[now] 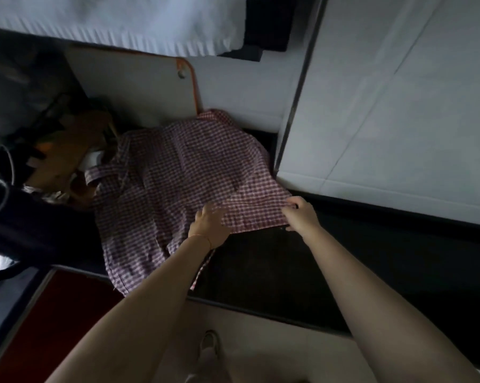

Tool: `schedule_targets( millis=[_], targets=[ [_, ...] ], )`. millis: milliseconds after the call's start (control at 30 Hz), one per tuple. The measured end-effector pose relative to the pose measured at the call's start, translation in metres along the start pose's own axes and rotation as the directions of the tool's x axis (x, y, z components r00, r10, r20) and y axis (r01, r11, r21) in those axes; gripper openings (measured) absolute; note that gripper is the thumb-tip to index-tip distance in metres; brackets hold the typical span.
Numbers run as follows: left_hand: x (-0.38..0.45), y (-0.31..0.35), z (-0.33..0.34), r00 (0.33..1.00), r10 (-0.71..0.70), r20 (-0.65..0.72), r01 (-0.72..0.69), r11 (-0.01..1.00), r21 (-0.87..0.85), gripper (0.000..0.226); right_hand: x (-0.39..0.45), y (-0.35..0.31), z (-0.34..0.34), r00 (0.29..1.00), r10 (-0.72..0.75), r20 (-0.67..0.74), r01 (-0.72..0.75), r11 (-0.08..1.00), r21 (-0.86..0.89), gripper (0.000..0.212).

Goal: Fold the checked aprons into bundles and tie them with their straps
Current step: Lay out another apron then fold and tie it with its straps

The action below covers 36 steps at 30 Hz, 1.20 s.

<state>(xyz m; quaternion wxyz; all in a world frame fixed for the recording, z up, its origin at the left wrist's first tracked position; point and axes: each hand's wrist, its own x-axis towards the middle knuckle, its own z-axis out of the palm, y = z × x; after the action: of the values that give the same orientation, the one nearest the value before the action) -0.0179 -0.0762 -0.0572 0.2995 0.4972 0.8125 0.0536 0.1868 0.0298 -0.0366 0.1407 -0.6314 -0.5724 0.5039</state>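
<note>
Our right fingers (294, 202) curl over the near-right corner of the checked apron (178, 175) and pinch its edge, while the fingers of our left hand (209, 226) are tucked into the cloth further left along the same edge, gripping a fold; how far they are spread we cannot tell, since the fabric hides their tips.

The largest thing before us is the dark table (274, 266), which runs from near-centre off to the right. The apron lies spread over its left part, rumpled, with its far end reaching a pale panel with an orange rim (150, 87) and its near-left corner hanging over the table's near edge. To the right of the apron the dark surface lies bare up to a tall pale cabinet (385, 106), whose near edge stands just beside the apron's right corner.

Both our forearms reach in from the near side, bare, the left one crossing the apron's near edge and the right one over bare tabletop. Our right hand (301, 214) holds its corner a little lifted off the surface.

A checked strap (202, 268) trails from beneath our left wrist toward the near edge. Another strap loop (95, 175) lies at the apron's left side, next to a blurred heap of brown things (67, 150).
</note>
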Motion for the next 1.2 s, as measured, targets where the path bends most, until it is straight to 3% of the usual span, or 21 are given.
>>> schedule_targets(
  millis=[133,300,500,600,667,733,867,967,1033,1067,1133,1200],
  targets=[
    [0.030,-0.026,-0.011,0.999,0.020,0.039,-0.020,1.000,-0.008,0.065,0.037,-0.012,0.027,0.994,0.110,-0.007,-0.108,0.984,0.140,0.028],
    [0.051,-0.030,-0.021,0.996,0.070,0.062,-0.068,0.997,-0.046,0.062,0.044,-0.026,0.050,0.977,0.154,0.146,-0.161,0.986,0.038,0.022],
    [0.059,-0.018,-0.027,0.986,0.163,-0.028,-0.166,0.973,-0.161,0.068,0.034,-0.041,0.055,1.000,0.012,-0.008,-0.011,0.996,0.084,0.029],
    [0.058,-0.005,-0.026,0.987,0.162,-0.021,-0.164,0.978,-0.127,0.078,0.016,-0.057,0.048,0.998,-0.024,0.059,0.020,0.998,0.068,0.030],
    [0.056,0.008,-0.023,0.983,0.185,-0.018,-0.185,0.980,-0.069,0.056,0.006,-0.063,0.036,0.997,-0.057,0.061,0.060,0.997,-0.045,0.017],
    [0.050,0.023,-0.019,0.982,0.189,-0.018,-0.189,0.982,-0.003,0.033,-0.004,-0.064,0.015,0.991,-0.120,-0.065,0.112,0.986,-0.121,0.018],
    [0.037,0.053,-0.008,0.980,0.151,-0.133,-0.158,0.987,-0.043,0.035,-0.010,-0.032,-0.051,0.911,-0.096,-0.402,0.004,0.975,-0.224,0.034],
    [0.024,0.079,0.005,0.971,0.085,-0.222,-0.103,0.992,-0.069,0.050,-0.016,0.022,-0.116,0.724,0.108,-0.682,-0.232,0.968,-0.093,0.031],
    [0.017,0.098,0.014,0.980,0.052,-0.191,-0.068,0.995,-0.079,0.059,-0.026,0.050,-0.155,0.545,0.235,-0.805,-0.392,0.920,0.003,0.033],
    [0.013,0.111,0.024,0.988,0.042,-0.151,-0.051,0.997,-0.061,0.062,-0.032,0.064,-0.175,0.506,0.253,-0.824,-0.450,0.893,-0.002,0.035],
    [0.008,0.129,0.041,1.000,0.030,0.007,-0.030,1.000,0.010,0.063,-0.037,0.082,-0.195,0.542,0.200,-0.816,-0.512,0.849,-0.132,0.039],
    [0.006,0.148,0.073,0.980,0.034,0.195,-0.043,0.998,0.039,0.066,-0.034,0.104,-0.212,0.651,0.030,-0.758,-0.484,0.786,-0.385,0.043]
  ],
)
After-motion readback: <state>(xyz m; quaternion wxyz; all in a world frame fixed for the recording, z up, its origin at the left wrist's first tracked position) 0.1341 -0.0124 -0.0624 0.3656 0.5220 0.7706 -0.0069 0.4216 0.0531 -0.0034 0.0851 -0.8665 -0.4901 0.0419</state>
